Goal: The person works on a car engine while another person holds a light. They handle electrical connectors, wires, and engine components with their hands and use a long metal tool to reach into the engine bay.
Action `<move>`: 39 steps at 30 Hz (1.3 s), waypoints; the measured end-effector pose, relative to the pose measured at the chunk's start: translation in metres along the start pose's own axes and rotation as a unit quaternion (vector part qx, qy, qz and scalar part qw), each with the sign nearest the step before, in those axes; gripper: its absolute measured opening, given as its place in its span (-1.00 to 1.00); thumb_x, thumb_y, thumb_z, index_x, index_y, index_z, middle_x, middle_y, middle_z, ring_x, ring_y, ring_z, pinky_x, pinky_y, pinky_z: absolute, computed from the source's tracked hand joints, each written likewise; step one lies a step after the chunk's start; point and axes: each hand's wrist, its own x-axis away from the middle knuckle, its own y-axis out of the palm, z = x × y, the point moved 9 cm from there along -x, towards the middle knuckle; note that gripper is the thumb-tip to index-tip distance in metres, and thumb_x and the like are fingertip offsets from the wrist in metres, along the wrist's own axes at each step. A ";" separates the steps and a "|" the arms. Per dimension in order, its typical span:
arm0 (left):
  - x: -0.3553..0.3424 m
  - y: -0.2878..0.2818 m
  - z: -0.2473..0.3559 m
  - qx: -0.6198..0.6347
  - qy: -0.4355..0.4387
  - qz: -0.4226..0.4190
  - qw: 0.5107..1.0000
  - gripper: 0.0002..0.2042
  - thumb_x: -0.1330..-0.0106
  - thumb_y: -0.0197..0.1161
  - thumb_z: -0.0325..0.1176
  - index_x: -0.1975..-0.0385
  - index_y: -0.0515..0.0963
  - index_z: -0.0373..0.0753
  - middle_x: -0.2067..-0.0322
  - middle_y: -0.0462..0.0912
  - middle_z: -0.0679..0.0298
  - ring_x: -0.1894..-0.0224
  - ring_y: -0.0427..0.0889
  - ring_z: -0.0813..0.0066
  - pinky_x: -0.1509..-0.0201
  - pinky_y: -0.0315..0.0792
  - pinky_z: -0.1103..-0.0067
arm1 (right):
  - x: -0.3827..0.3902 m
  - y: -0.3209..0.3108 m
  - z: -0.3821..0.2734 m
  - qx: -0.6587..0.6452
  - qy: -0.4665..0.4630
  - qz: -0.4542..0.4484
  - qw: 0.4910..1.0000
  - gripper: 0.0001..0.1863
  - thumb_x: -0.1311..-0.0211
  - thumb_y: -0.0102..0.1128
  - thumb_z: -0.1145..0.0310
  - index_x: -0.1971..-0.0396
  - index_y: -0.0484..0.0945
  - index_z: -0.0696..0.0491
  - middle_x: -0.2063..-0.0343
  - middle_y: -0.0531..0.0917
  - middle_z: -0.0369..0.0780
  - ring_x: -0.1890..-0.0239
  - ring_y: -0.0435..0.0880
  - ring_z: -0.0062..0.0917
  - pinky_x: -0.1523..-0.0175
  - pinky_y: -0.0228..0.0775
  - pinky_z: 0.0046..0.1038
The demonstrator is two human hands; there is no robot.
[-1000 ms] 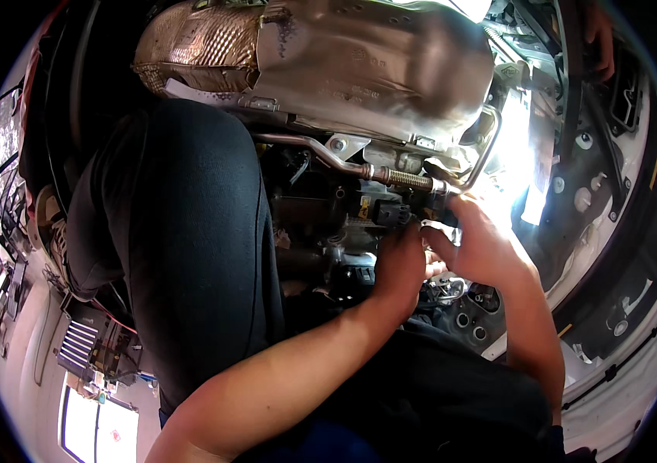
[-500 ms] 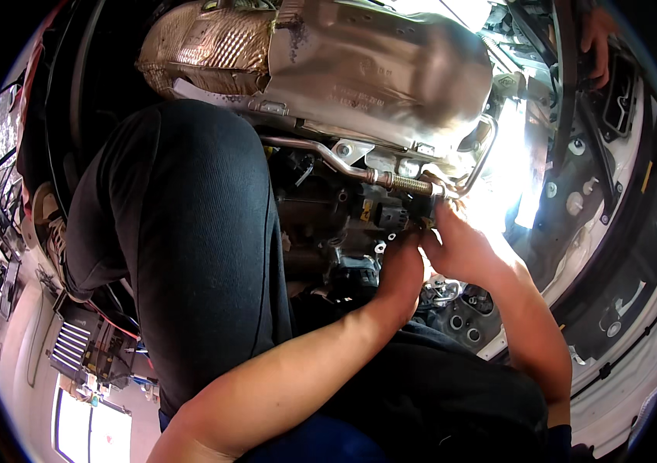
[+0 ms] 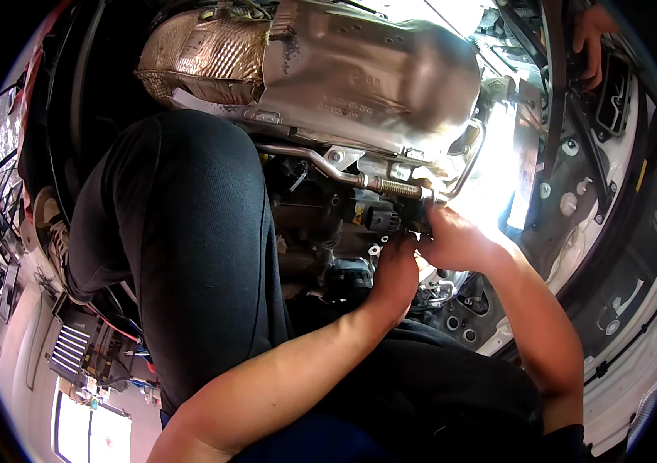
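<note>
My right hand (image 3: 458, 238) reaches in under the end of a bent metal pipe with a ribbed section (image 3: 394, 187). Its fingers are curled beside the pipe's joint, and whatever they grip is hidden. Close against it, my left hand (image 3: 396, 268) is curled too, fingertips down among the engine parts; what they hold does not show. A dark plug connector (image 3: 381, 220) lies just left of the hands. Beyond the pipe sits a large silvery heat shield (image 3: 367, 77), joined on its left to a crinkled, bronze-coloured cover (image 3: 212, 58).
My bent knee in dark trousers (image 3: 189, 177) takes up the left middle. Another person's hand (image 3: 592, 45) hangs at the upper right. A dark panel edged in white bodywork (image 3: 575, 289) curves along the right. Strong light glares beside the pipe. Workshop equipment (image 3: 85, 351) stands at lower left.
The view has shifted slightly, so engine parts sit a little further left and lower. My right elbow has moved outward a little; both hands stay together by the pipe joint.
</note>
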 end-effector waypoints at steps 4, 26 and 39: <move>0.017 0.009 0.011 0.049 -0.006 0.008 0.999 -0.73 -0.45 -0.17 -0.26 0.16 0.40 -0.31 0.21 0.55 0.19 0.18 0.59 0.41 -0.05 0.45 0.46 | 0.003 -0.008 -0.003 -0.003 -0.062 0.092 0.994 -0.54 -0.02 0.18 0.31 0.12 0.41 0.32 0.28 0.60 0.10 0.15 0.61 -0.09 0.08 0.47 -0.24; 0.069 0.036 0.065 -0.643 0.210 -0.075 0.733 -0.73 -0.17 -0.01 -0.54 0.12 0.32 -0.47 0.55 0.59 -0.08 0.43 0.62 -0.01 0.01 0.40 0.27 | -0.009 -0.006 -0.002 0.056 0.010 0.029 0.998 -0.65 0.02 0.14 0.34 0.27 0.51 0.29 0.31 0.62 0.11 0.16 0.62 -0.07 0.05 0.46 -0.16; 0.044 -0.014 0.021 -0.016 -0.065 0.086 0.994 -0.72 -0.32 0.13 -0.19 0.47 0.46 -0.31 0.44 0.57 0.22 0.25 0.58 0.43 0.22 0.35 0.57 | -0.005 -0.005 0.002 0.006 0.007 0.074 0.997 -0.66 0.06 0.11 0.41 0.26 0.51 0.31 0.35 0.60 0.15 0.20 0.61 -0.02 0.07 0.47 -0.18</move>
